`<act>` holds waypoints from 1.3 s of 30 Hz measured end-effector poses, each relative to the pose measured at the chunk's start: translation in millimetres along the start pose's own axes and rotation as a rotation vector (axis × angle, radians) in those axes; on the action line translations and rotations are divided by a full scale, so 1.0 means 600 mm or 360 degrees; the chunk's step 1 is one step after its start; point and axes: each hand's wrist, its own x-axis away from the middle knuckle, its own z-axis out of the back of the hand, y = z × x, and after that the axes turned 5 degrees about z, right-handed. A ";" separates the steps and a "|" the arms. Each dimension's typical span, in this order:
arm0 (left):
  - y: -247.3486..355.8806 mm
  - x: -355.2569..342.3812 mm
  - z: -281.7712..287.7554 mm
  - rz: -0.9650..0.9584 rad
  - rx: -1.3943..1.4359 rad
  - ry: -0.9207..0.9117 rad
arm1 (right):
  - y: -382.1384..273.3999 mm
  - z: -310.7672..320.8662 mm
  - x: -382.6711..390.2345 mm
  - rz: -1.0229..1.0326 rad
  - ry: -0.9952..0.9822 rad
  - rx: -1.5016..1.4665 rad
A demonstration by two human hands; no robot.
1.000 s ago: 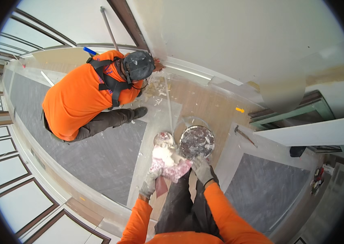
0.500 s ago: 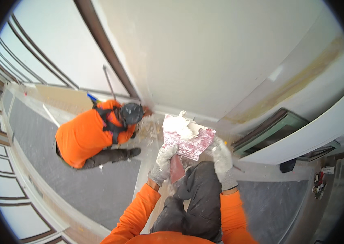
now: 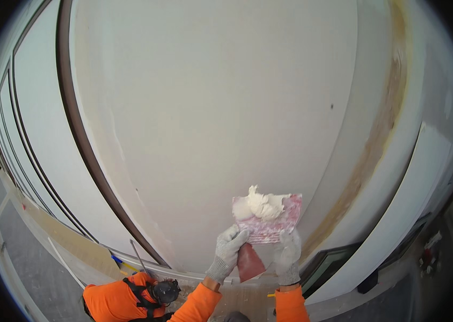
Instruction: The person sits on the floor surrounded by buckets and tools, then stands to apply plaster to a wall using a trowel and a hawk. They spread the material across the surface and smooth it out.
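Observation:
A flat pinkish-red plate (image 3: pixel 292 209), smeared with white, carries a thick mound of white joint compound (image 3: pixel 263 205) along its far left part. My left hand (image 3: pixel 229 252), in a grey-white knit glove, is closed on the plate's lower left edge. From beside that hand hangs a dull red tapered flat piece (image 3: pixel 250 264); how it joins the plate is hidden. At the plate's lower right corner, my gloved right hand (image 3: pixel 287 256) has its fingers bent against the edge, slightly blurred.
Ahead stands a pale wall (image 3: pixel 221 107) with a brown-yellow vertical strip (image 3: pixel 379 137) on its right. A co-worker in orange (image 3: pixel 116 301) crouches at lower left near a dark wall trim (image 3: pixel 84 142). A leaning white panel (image 3: pixel 392 231) and a green-framed piece (image 3: pixel 327 268) stand right.
The view has tilted up toward the wall. The plate with its compound has come up in front of the wall, both hands staying at it. The co-worker now appears lower in view.

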 end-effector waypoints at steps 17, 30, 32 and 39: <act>0.128 0.072 0.182 -0.0792 -0.0446 -0.0005 | -0.086 -0.323 -0.092 0.2342 -0.0023 0.1371; -0.015 0.234 0.501 -0.0033 -0.0372 0.0642 | -0.793 -0.643 -0.367 0.2610 0.0587 0.3228; -0.072 0.254 0.555 -0.0003 -0.0324 0.0737 | -0.735 -0.707 -0.378 0.2547 0.0565 0.2791; -0.214 0.322 0.655 -0.0014 -0.0088 0.0874 | -0.630 -0.763 -0.432 0.3011 0.0798 0.2496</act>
